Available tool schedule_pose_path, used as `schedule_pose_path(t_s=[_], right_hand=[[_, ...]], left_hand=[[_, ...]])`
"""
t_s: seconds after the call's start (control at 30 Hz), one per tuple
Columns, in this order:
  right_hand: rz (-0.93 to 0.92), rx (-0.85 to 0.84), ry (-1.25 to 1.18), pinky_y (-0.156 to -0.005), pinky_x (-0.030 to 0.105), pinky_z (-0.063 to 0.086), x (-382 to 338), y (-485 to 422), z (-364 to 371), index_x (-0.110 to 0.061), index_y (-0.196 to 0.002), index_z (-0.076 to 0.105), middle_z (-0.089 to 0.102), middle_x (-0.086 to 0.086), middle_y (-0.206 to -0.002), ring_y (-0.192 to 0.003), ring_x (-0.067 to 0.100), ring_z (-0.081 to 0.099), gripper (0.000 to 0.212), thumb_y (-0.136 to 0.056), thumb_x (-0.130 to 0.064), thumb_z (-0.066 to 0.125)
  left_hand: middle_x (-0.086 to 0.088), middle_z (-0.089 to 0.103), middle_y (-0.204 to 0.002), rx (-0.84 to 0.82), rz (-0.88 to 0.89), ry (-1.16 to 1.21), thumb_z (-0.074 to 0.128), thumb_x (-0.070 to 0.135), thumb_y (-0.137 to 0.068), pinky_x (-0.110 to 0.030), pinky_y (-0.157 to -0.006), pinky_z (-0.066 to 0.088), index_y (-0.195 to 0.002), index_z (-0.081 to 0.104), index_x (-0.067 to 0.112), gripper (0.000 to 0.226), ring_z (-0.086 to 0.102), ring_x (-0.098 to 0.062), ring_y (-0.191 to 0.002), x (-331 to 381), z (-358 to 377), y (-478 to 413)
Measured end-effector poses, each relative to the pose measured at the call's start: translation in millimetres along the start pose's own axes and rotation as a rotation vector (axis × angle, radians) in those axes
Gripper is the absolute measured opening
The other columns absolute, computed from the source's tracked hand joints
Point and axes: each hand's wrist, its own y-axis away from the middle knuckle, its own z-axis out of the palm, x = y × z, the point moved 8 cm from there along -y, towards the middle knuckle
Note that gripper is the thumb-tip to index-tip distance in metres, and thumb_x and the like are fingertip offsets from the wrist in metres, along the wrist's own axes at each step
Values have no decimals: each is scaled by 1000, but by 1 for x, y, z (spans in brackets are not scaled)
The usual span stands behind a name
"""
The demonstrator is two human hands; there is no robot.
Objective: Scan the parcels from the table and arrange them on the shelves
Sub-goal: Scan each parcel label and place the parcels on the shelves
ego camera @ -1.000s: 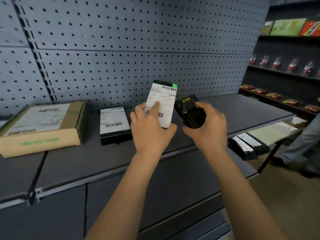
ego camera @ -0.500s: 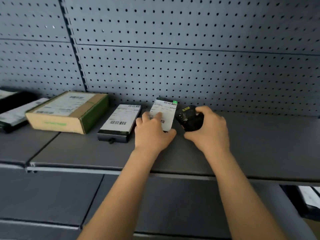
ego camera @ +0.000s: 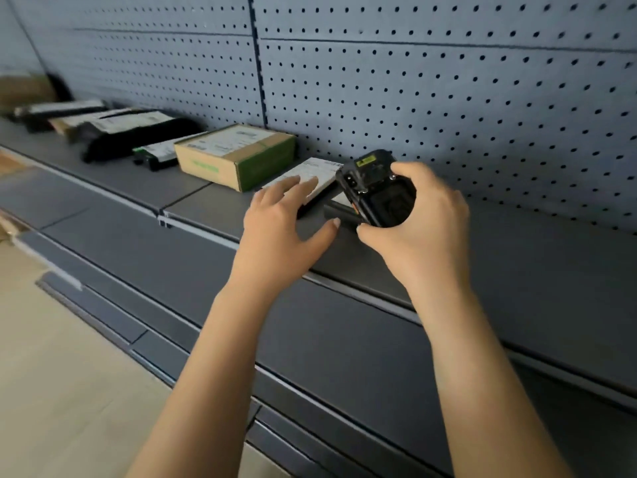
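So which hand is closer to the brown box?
Left. The left hand is just right of the brown box; the right hand, gripping the scanner, is farther right.

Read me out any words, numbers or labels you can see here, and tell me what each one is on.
No text here can be read.
The yellow sticker on the scanner: too small to read.
White label and green print on the cardboard box: blurred.
White label on the flat parcel by the left hand: blurred.
Labels on the far parcels: blurred.
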Motion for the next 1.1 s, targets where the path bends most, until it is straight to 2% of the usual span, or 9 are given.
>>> schedule_pose_path(t_s=[0.07,0.27,0.4,0.5,0.63,0.77,0.93,1.03,1.1], right_hand=[[-47,-43,-69,-80,32,48,-21,5,18,-25,-122,59,65,-6,-110,-105,25,55,69,-57,-22,83],[-201,-200,-220,-84,40,51,-97,31,93,-23,-124,58,65,-1,-110,-105,28,56,72,-57,-25,85],[-293,-311,-311,-84,38,49,-157,61,156,-22,-125,58,65,-1,-113,-105,26,55,73,-57,-24,86],[-350,-387,-387,-83,33,47,-202,92,210,-21,-126,57,64,-1,-115,-107,26,53,73,-60,-24,86],[-413,-448,-455,-79,27,37,-258,137,289,-20,-129,55,62,-2,-116,-103,21,45,71,-65,-21,83],[-440,-477,-496,-77,32,44,-305,174,364,-17,-129,55,62,-2,-114,-97,22,47,72,-63,-18,83],[-463,-574,-521,-78,33,48,-345,212,451,-16,-132,53,60,0,-121,-105,21,46,72,-67,-19,83],[-477,-644,-505,-78,31,49,-362,232,497,-17,-132,53,60,-1,-120,-106,22,48,71,-67,-21,82],[-494,-683,-496,-78,26,43,-371,244,525,-16,-130,56,60,0,-119,-105,23,49,70,-66,-21,83]], left_hand=[[-3,48,-140,34,-31,-47,62,48,-83,-27,-107,24,-139,50,21,63,36,-22,-132,-15,-23,17],[-1,49,-139,153,-200,-185,67,45,-84,-30,-108,25,-140,48,24,62,38,-20,-130,-86,-101,69],[2,49,-138,240,-335,-267,60,51,-82,-39,-109,33,-141,48,25,65,39,-20,-130,-143,-159,113],[2,48,-139,291,-435,-319,66,46,-85,-38,-107,32,-141,46,26,63,38,-19,-130,-188,-199,144],[3,48,-139,372,-535,-373,67,42,-85,-34,-105,32,-140,48,25,60,37,-16,-129,-254,-248,183],[0,46,-141,474,-620,-403,67,40,-86,-41,-106,35,-139,47,27,59,34,-17,-130,-323,-286,217],[-3,44,-143,443,-705,-470,69,36,-85,-51,-106,36,-139,46,24,61,36,-25,-132,-408,-313,250],[-2,42,-144,380,-782,-494,69,38,-85,-48,-109,32,-140,45,25,62,34,-25,-134,-453,-320,267],[0,41,-145,358,-841,-493,68,39,-85,-46,-111,29,-141,44,25,63,31,-23,-136,-482,-322,276]])
